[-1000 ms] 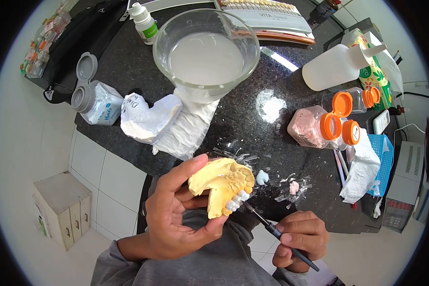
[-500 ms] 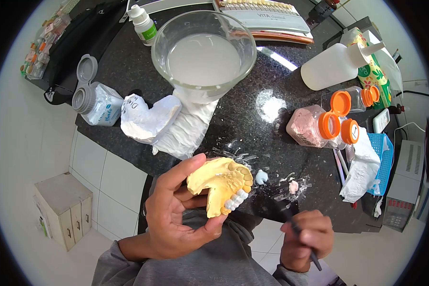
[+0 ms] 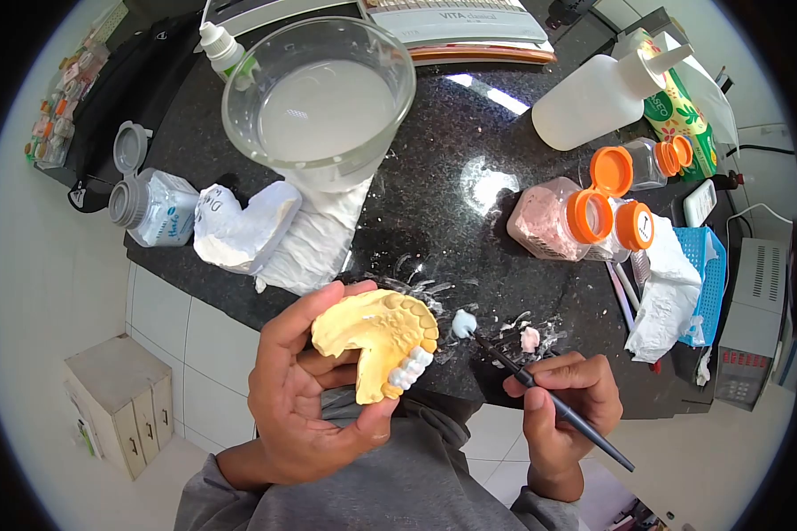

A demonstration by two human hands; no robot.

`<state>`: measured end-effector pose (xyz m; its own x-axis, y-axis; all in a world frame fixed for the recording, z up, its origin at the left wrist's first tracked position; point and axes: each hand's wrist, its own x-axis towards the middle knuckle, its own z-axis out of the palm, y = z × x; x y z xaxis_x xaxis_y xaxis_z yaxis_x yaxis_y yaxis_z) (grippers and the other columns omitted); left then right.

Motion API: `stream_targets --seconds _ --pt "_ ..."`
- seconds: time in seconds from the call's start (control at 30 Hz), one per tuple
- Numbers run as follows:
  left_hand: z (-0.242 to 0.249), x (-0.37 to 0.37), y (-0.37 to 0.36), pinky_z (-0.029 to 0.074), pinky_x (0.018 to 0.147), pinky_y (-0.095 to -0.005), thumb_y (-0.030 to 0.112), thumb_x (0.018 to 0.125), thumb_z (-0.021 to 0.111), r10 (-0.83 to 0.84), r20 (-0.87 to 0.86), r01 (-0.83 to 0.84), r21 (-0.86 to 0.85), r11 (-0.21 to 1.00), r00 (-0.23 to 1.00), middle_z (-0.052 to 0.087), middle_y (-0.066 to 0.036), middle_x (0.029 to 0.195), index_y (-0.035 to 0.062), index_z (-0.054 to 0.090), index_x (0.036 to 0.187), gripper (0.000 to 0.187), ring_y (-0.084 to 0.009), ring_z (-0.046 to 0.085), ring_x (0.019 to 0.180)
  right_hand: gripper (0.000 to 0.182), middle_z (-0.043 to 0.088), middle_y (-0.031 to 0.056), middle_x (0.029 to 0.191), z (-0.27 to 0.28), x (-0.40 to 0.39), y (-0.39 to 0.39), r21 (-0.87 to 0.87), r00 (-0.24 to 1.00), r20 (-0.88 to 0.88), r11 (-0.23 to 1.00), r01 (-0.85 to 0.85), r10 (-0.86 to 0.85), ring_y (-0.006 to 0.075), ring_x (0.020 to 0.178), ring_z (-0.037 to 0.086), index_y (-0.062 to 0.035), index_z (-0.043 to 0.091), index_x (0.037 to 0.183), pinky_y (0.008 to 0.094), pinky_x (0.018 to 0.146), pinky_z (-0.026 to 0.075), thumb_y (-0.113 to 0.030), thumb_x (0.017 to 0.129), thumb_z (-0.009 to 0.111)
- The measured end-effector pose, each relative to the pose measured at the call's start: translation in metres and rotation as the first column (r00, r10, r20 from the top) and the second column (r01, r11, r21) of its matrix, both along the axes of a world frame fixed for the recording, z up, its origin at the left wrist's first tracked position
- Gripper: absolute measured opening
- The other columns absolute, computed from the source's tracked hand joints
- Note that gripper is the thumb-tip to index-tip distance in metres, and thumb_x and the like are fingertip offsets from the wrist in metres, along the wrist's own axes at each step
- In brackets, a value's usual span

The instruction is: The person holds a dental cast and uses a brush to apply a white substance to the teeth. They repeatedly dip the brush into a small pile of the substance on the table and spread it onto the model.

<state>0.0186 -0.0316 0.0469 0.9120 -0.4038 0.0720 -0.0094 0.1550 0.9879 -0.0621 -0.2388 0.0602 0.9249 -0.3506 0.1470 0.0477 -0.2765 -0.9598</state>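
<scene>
My left hand (image 3: 314, 398) grips a yellow dental cast (image 3: 363, 332) between thumb and fingers, its toothed side facing up. White tooth-shaped crowns (image 3: 411, 368) sit along the cast's near right side. My right hand (image 3: 568, 403) pinches a slim dark brush-like instrument (image 3: 549, 403), tilted, its tip at a pale blue blob of paste (image 3: 464, 324) on the dark countertop. Whether the tip is in the paste or just beside it, I cannot quite tell. Just right of the instrument lies a small pink blob (image 3: 530, 339) among white smears.
A glass bowl of cloudy liquid (image 3: 319, 164) stands at the back, partly on a folded tissue (image 3: 323, 243). Left are a white plaster cast (image 3: 243, 230) and an open jar (image 3: 164, 208). Right are a pink powder jar (image 3: 545, 221), a squeeze bottle (image 3: 584, 115) and a blue basket (image 3: 704, 283).
The instrument's tip has swung up and left to the blue paste, and my right hand has turned with it. The view has shifted slightly; my left hand still holds the cast.
</scene>
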Motion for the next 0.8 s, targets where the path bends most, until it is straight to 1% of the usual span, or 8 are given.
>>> stream_targets --seconds 0.13,0.2,0.43,0.5,0.63,0.7,0.73,0.8 --pt "0.0 0.0007 0.0005 0.052 0.089 -0.0345 -0.004 0.071 0.07 -0.008 -0.003 0.008 -0.003 1.0 1.0 0.039 -0.029 0.133 -0.0045 0.021 0.135 0.081 -0.0305 0.055 0.112 0.017 0.066 0.0182 0.072 0.0036 0.0016 0.0004 -0.034 0.998 -0.051 0.999 -0.028 0.026 0.018 0.066 0.067 0.0036 0.053 0.083 0.0243 0.057 0.053 0.005 0.073 0.066" --pt "-0.0007 0.0006 0.0009 0.052 0.089 -0.0347 -0.004 0.071 0.07 -0.01 -0.006 0.01 -0.015 1.0 1.0 0.038 -0.029 0.133 -0.0044 0.021 0.135 0.081 -0.0307 0.055 0.112 0.019 0.06 0.0156 0.072 0.0043 0.0023 0.0023 -0.065 0.995 -0.093 0.997 -0.039 0.033 0.0145 0.062 0.061 0.0016 0.048 0.083 0.0231 0.058 0.051 -0.006 0.081 0.065" --pt "0.0002 0.0014 0.0015 0.052 0.09 -0.0352 -0.004 0.071 0.07 -0.017 -0.001 0.017 -0.006 1.0 1.0 0.038 -0.029 0.133 -0.0043 0.02 0.135 0.081 -0.0309 0.054 0.113 0.02 0.06 0.0145 0.071 0.0037 0.0051 0.0035 -0.109 0.996 -0.076 0.992 -0.056 0.048 0.0151 0.061 0.061 0.0026 0.049 0.084 0.0234 0.058 0.051 -0.007 0.08 0.066" --pt "0.0006 0.0017 0.002 0.052 0.09 -0.035 -0.004 0.071 0.07 -0.023 -0.002 0.023 -0.006 1.0 1.0 0.039 -0.029 0.133 -0.0049 0.021 0.135 0.081 -0.0309 0.054 0.114 0.018 0.065 0.017 0.072 0.0021 0.0036 0.0018 -0.055 0.999 -0.006 0.997 -0.047 0.047 0.0208 0.067 0.068 0.0044 0.055 0.084 0.0261 0.058 0.054 0.005 0.071 0.067" --pt "0.0001 0.0004 0.0004 0.051 0.09 -0.0344 -0.004 0.071 0.071 0.001 -0.014 -0.001 -0.028 1.0 1.0 0.04 -0.028 0.133 -0.0056 0.023 0.135 0.08 -0.0306 0.053 0.115 0.02 0.063 0.0159 0.073 -0.0011 -0.0024 -0.002 -0.039 0.99 0.123 0.997 -0.064 0.068 0.0218 0.065 0.067 0.0049 0.058 0.087 0.026 0.057 0.054 0.007 0.07 0.067" --pt "0.0002 0.0009 0.0002 0.051 0.09 -0.0341 -0.003 0.071 0.071 -0.006 0.001 0.006 -0.033 0.999 1.0 0.041 -0.028 0.132 -0.0063 0.025 0.134 0.078 -0.0302 0.053 0.115 0.024 0.061 0.0149 0.075 -0.0004 -0.0032 -0.0035 -0.046 0.951 0.252 0.984 -0.174 0.18 0.0212 0.062 0.065 0.0029 0.062 0.089 0.0258 0.055 0.054 0.008 0.066 0.068" --pt "-0.0001 0.001 0.0002 0.051 0.09 -0.0341 -0.003 0.071 0.071 -0.001 0.0 0.001 -0.032 0.999 1.0 0.041 -0.028 0.132 -0.0063 0.025 0.134 0.078 -0.0302 0.053 0.115 0.024 0.061 0.0149 0.075 0.0001 -0.0025 -0.0032 -0.044 0.95 0.252 0.983 -0.179 0.185 0.0212 0.062 0.065 0.0029 0.062 0.089 0.0258 0.055 0.054 0.008 0.066 0.068" --pt "-0.0005 0.0006 -0.0005 0.051 0.091 -0.0341 -0.003 0.072 0.071 -0.004 0.018 0.004 -0.031 0.999 1.0 0.041 -0.029 0.132 -0.0064 0.025 0.134 0.077 -0.0304 0.053 0.115 0.023 0.061 0.0128 0.076 0.0021 -0.0008 -0.0029 -0.136 0.909 0.31 0.959 -0.249 0.28 0.021 0.061 0.064 0.0002 0.065 0.086 0.0259 0.054 0.054 0.004 0.064 0.069"
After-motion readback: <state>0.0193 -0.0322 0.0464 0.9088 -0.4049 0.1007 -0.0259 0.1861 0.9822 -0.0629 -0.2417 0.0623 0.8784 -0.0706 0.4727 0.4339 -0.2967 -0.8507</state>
